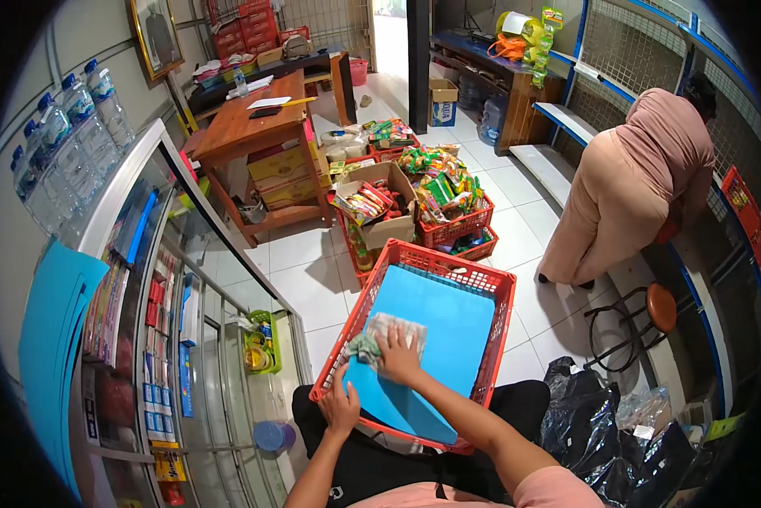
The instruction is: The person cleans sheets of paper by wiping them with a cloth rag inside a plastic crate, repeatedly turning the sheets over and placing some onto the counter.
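A red plastic basket (506, 317) rests at my lap, with a flat blue sheet (448, 317) lying inside it. My right hand (399, 351) presses a pale, crumpled cloth (410, 328) against the left part of the sheet, its fingers spread over the cloth. The cloth's greenish end bunches up near the basket's left side. My left hand (340, 406) is at the basket's near left corner, fingers against the rim; its exact grip is partly hidden.
Red crates (455, 227) and a cardboard box (397, 190) full of packets stand beyond the basket. A glass cabinet (220, 229) is left. Right are a bending person (622, 190), a stool (661, 308) and black plastic bags (588, 415).
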A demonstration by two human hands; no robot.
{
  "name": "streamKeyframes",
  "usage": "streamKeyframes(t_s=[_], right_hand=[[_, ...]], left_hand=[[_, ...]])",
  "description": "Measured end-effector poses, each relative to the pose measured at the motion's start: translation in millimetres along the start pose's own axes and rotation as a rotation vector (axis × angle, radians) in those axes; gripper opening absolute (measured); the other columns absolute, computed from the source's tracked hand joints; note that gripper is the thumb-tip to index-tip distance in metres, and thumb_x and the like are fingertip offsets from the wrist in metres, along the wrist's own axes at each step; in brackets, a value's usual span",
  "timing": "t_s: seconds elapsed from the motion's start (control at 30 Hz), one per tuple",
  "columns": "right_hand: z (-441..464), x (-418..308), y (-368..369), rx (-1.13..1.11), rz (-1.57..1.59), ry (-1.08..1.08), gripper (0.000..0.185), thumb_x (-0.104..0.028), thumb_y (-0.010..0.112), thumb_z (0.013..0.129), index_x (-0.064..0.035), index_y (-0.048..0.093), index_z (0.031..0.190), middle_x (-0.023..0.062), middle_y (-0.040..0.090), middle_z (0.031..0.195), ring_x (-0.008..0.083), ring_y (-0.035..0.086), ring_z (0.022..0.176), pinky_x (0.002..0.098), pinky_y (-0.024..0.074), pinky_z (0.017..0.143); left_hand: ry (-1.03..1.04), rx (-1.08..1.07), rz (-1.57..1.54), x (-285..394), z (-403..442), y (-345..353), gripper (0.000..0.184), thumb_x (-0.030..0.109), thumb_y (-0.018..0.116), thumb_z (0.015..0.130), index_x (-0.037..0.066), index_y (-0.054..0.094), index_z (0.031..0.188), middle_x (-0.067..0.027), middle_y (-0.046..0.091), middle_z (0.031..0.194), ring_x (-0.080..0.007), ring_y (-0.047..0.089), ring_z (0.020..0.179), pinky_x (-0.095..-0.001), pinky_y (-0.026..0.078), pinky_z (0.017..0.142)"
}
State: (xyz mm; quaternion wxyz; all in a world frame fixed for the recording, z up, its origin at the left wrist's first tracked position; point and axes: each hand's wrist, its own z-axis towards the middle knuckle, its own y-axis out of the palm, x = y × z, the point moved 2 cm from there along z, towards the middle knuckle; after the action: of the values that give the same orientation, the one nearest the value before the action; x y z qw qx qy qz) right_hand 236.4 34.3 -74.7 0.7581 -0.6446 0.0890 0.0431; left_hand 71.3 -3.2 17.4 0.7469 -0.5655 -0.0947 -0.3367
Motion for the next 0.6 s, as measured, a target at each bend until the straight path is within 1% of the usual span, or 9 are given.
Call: streamKeyframes(t_s=[0.07, 0.1, 0.17, 0.2, 0.33, 0.37, 0.43, 0.5, 0.6], right_hand=[[23, 13, 2, -0.005, 0.030, 0.073, 0.057, -0.037, 0.047, 0.078, -0.0153, 0.034, 0.130, 0.0194, 0.021, 0.139, 0.0414, 0.018, 0.127, 0.0649, 0.0126, 0.094], [36, 17, 0, 0.002, 0.030, 0.077, 0.057, -0.037, 0.047, 0.078, -0.0153, 0.034, 0.130, 0.0194, 0.021, 0.139, 0.0414, 0.018, 0.127, 0.0649, 0.0126, 0.094], [59, 31, -1, -0.103, 0.033, 0.117, 0.057, -0.038, 0.046, 0.079, -0.0187, 0.034, 0.130, 0.0197, 0.021, 0.138, 0.0409, 0.018, 0.127, 0.0654, 0.0128, 0.093], [69, 37, -3, -0.093, 0.033, 0.131, 0.057, -0.038, 0.046, 0.079, -0.0187, 0.034, 0.130, 0.0197, 0.021, 0.138, 0.0409, 0.018, 0.127, 0.0654, 0.0128, 0.093], [96, 63, -8, -0.150, 0.094, 0.244, 0.056, -0.041, 0.044, 0.080, -0.0198, 0.034, 0.130, 0.0189, 0.022, 0.138, 0.0407, 0.019, 0.127, 0.0652, 0.0141, 0.093], [100, 69, -13, -0.166, 0.098, 0.281, 0.056, -0.042, 0.044, 0.080, -0.0202, 0.034, 0.130, 0.0185, 0.023, 0.138, 0.0406, 0.020, 0.126, 0.0650, 0.0147, 0.093], [94, 90, -22, -0.182, 0.089, 0.334, 0.056, -0.044, 0.042, 0.080, -0.0206, 0.034, 0.130, 0.0180, 0.023, 0.138, 0.0405, 0.020, 0.126, 0.0647, 0.0156, 0.093], [78, 123, -24, -0.173, 0.169, 0.473, 0.057, -0.046, 0.041, 0.080, -0.0197, 0.034, 0.130, 0.0180, 0.025, 0.137, 0.0405, 0.022, 0.125, 0.0644, 0.0175, 0.092], [36, 152, -41, -0.161, 0.122, 0.527, 0.060, -0.047, 0.040, 0.080, -0.0172, 0.033, 0.131, 0.0201, 0.025, 0.137, 0.0411, 0.021, 0.125, 0.0643, 0.0186, 0.091]], left_hand=[[0.033, -0.004, -0.015, -2, 1, -2, 0.036, 0.011, 0.049, 0.077, 0.010, 0.050, 0.113, -0.0124, 0.063, 0.080, -0.0335, 0.056, 0.058, -0.0391, 0.040, 0.051], [0.060, -0.014, -0.033, -3, 0, -3, 0.035, 0.010, 0.049, 0.076, 0.011, 0.052, 0.111, -0.0119, 0.064, 0.080, -0.0322, 0.057, 0.058, -0.0378, 0.041, 0.051], [0.124, -0.040, -0.070, -2, 0, -3, 0.034, 0.008, 0.050, 0.075, 0.011, 0.055, 0.108, -0.0109, 0.064, 0.080, -0.0296, 0.057, 0.058, -0.0352, 0.042, 0.051], [0.140, -0.044, -0.073, -2, 1, -5, 0.034, 0.008, 0.050, 0.075, 0.011, 0.055, 0.108, -0.0109, 0.064, 0.080, -0.0296, 0.057, 0.058, -0.0352, 0.042, 0.051], [0.119, -0.284, -0.455, -6, 1, -17, 0.033, 0.003, 0.052, 0.072, 0.010, 0.058, 0.103, -0.0074, 0.064, 0.077, -0.0243, 0.057, 0.057, -0.0317, 0.045, 0.055], [0.125, -0.283, -0.458, -9, 4, -20, 0.033, 0.003, 0.052, 0.072, 0.010, 0.058, 0.103, -0.0074, 0.064, 0.077, -0.0243, 0.057, 0.057, -0.0317, 0.045, 0.055], [0.077, -0.441, -0.515, -17, 9, -25, 0.033, 0.002, 0.052, 0.072, 0.009, 0.059, 0.103, -0.0076, 0.064, 0.083, -0.0231, 0.057, 0.061, -0.0309, 0.046, 0.060], [0.026, -0.605, -0.572, -23, 12, -29, 0.034, 0.001, 0.052, 0.072, 0.008, 0.059, 0.104, -0.0077, 0.064, 0.088, -0.0219, 0.057, 0.064, -0.0300, 0.046, 0.064], [0.083, -0.692, -0.584, -10, 20, -50, 0.034, 0.001, 0.054, 0.070, 0.008, 0.060, 0.103, -0.0103, 0.062, 0.094, -0.0221, 0.057, 0.070, -0.0275, 0.045, 0.066]])
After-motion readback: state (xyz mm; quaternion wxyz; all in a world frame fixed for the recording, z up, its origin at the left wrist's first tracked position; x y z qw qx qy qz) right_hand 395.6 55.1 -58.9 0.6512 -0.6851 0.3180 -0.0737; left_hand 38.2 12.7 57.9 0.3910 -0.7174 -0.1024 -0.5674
